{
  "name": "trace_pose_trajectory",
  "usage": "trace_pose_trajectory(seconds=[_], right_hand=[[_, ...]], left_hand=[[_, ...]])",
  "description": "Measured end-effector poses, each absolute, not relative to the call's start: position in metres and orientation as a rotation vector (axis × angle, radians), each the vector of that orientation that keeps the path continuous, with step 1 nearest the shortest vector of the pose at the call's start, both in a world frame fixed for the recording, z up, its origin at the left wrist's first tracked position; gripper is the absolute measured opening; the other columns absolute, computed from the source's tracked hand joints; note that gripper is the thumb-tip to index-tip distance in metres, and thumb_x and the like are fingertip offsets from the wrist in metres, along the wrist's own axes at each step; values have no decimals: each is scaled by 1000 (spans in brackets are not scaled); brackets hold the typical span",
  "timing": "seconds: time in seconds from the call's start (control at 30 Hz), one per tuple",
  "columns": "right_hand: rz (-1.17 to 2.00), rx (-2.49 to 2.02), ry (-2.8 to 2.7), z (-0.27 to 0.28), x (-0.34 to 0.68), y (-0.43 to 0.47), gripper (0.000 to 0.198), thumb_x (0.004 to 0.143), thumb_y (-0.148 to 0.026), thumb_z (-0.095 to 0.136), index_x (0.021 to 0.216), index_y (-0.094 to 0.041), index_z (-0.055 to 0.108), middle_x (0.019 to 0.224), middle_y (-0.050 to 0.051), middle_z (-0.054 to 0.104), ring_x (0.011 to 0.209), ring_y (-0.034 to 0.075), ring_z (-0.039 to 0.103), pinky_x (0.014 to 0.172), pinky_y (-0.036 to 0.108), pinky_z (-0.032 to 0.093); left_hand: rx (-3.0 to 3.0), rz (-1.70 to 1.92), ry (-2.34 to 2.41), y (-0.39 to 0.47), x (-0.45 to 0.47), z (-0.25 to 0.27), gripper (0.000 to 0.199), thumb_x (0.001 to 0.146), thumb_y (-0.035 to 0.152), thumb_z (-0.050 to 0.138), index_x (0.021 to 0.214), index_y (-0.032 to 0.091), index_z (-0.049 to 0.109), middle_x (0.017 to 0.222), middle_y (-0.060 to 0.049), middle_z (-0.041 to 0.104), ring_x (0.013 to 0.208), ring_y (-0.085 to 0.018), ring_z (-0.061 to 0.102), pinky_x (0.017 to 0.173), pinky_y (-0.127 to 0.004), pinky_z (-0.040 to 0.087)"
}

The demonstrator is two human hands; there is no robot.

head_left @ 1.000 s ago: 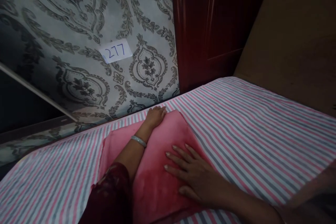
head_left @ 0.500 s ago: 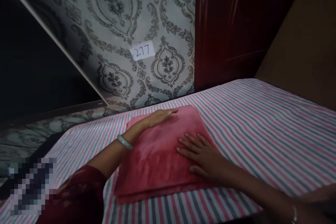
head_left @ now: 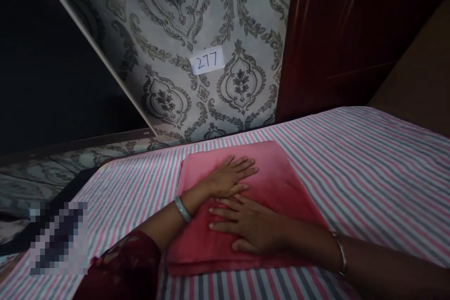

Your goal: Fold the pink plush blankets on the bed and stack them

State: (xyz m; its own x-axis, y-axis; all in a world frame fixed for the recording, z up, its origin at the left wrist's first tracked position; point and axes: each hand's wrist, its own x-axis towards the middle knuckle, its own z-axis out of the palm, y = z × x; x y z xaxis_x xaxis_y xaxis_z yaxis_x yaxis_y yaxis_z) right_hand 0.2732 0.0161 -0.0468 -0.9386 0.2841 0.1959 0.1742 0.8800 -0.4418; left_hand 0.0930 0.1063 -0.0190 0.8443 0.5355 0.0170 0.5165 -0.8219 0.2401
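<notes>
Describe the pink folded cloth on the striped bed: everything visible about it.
The pink folded cloth looks soft and plush, folded into a roughly rectangular stack whose layered edges show along the near side. It lies flat on the striped bedsheet, near the patterned wall. The left hand and right hand both rest on it palm-down, fingers spread, pressing rather than gripping. Its near part looks darker, in shadow.

two hands (head_left: 242,201), one pink cloth (head_left: 277,173), two bangles (head_left: 183,208)

folded cloth (head_left: 277,173) on bedsheet (head_left: 369,164) | both hands on cloth | label (head_left: 207,60) behind
</notes>
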Motion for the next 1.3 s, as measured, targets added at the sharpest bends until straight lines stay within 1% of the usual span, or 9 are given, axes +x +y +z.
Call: trace_pose_trajectory(seconds=[0.13, 0.27, 0.4, 0.5, 0.63, 0.8, 1.0, 1.17, 1.3], right_hand=[[670, -342, -2787, -42, 276, 17, 63, 101, -43, 51, 159, -32, 29, 166, 3, 25, 156, 22, 9, 126, 53, 2], [683, -335, -2794, -41, 274, 18, 64, 101, -44, 51, 160, -34, 27, 167, 2, 23, 156, 22, 7, 126, 53, 1], [655, -345, -2812, -42, 274, 18, 63, 101, -42, 50, 160, -34, 28, 167, 1, 24, 156, 21, 8, 126, 51, 0], [628, -350, -2835, -39, 277, 16, 63, 101, -39, 52, 159, -33, 29, 166, 2, 26, 156, 21, 9, 126, 51, 1], [578, -343, -2853, -22, 271, 13, 62, 101, -41, 53, 158, -31, 33, 162, 4, 35, 154, 23, 19, 126, 52, 9], [422, -201, -2836, 0, 229, 9, 55, 103, -44, 49, 154, -24, 43, 156, 8, 46, 148, 22, 34, 124, 44, 21], [353, 110, -2900, -32, 186, 4, 57, 103, -45, 51, 154, -24, 41, 166, 7, 25, 155, 21, 14, 127, 44, 6], [476, 127, -2850, -49, 186, 6, 58, 103, -44, 50, 157, -26, 37, 166, 6, 25, 155, 21, 12, 127, 47, 3], [542, 103, -2837, -47, 185, 8, 59, 102, -42, 53, 157, -28, 37, 165, 5, 26, 155, 21, 14, 127, 49, 7]], left_hand=[[2760, 78, 1000, 149, 67, -20, 57, 103, 51, 38, 157, 32, 36, 165, -5, 30, 154, -24, 24, 124, -51, 15], [2724, -28, 1299, 188, 35, -16, 48, 104, 41, 36, 147, 26, 52, 153, -6, 52, 142, -20, 46, 119, -38, 31], [2709, -72, 1745, 195, 8, -1, 39, 101, 34, 42, 129, 22, 67, 138, -11, 65, 133, -27, 55, 116, -44, 34], [2692, 24, 1800, 177, -4, 13, 44, 102, 33, 36, 134, 20, 63, 142, -12, 61, 134, -25, 54, 115, -41, 35], [2695, 289, 1517, 134, -3, 26, 50, 103, 39, 32, 139, 16, 59, 145, -11, 60, 136, -23, 52, 117, -37, 36], [2507, 393, 1172, 81, 14, 30, 55, 104, 48, 28, 146, 23, 53, 152, -5, 53, 141, -20, 48, 120, -38, 32], [2565, 156, 1289, 64, 15, -1, 59, 104, 50, 35, 157, 25, 36, 165, -9, 30, 155, -27, 19, 124, -57, 8], [2625, 182, 1432, 82, -2, -28, 63, 102, 58, 34, 158, 31, 33, 167, -6, 24, 156, -29, 14, 124, -58, 2], [2401, 207, 1596, 115, -30, -36, 61, 103, 56, 29, 158, 30, 34, 167, -6, 26, 156, -30, 16, 123, -60, 9]])
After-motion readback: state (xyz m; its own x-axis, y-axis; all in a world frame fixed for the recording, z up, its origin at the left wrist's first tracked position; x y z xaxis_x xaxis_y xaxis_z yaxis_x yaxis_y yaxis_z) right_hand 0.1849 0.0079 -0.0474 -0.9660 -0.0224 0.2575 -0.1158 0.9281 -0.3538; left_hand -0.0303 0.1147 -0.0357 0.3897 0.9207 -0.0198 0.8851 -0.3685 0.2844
